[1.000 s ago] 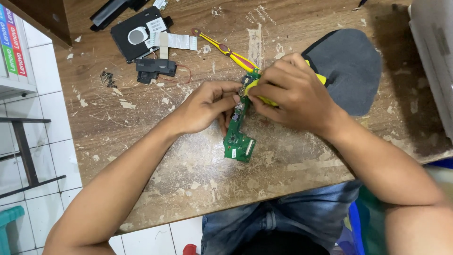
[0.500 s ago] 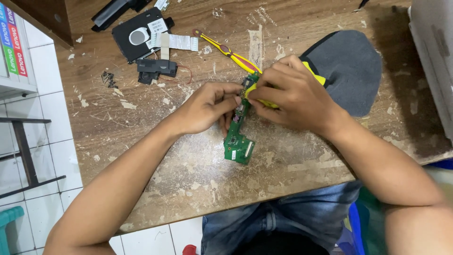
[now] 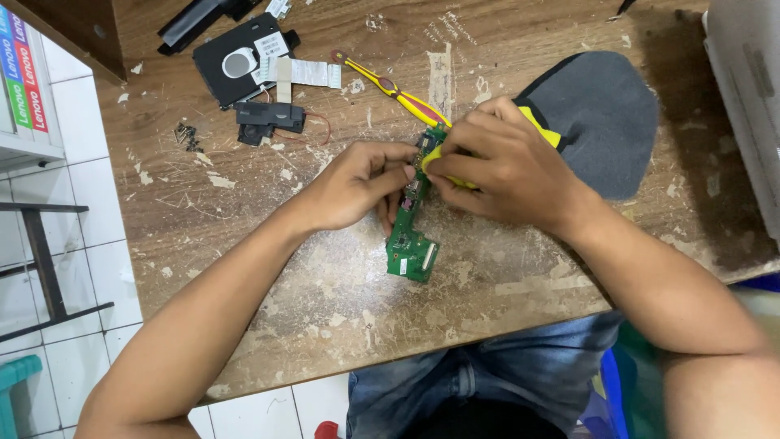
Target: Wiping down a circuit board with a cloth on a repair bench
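A person's left hand pinches a green circuit board on a worn wooden table. The right hand grips a yellow tool against it; a toothbrush lies just beyond.

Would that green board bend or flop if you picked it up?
Probably not: the green circuit board keeps a straight edge while the left hand pinches only one end. It looks thin, so likely light. Its small soldered parts seem fragile, so rough pushing could harm them.

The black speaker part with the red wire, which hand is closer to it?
Left. The left hand lies just right of the black speaker part; the right hand is farther right, beyond the green circuit board.
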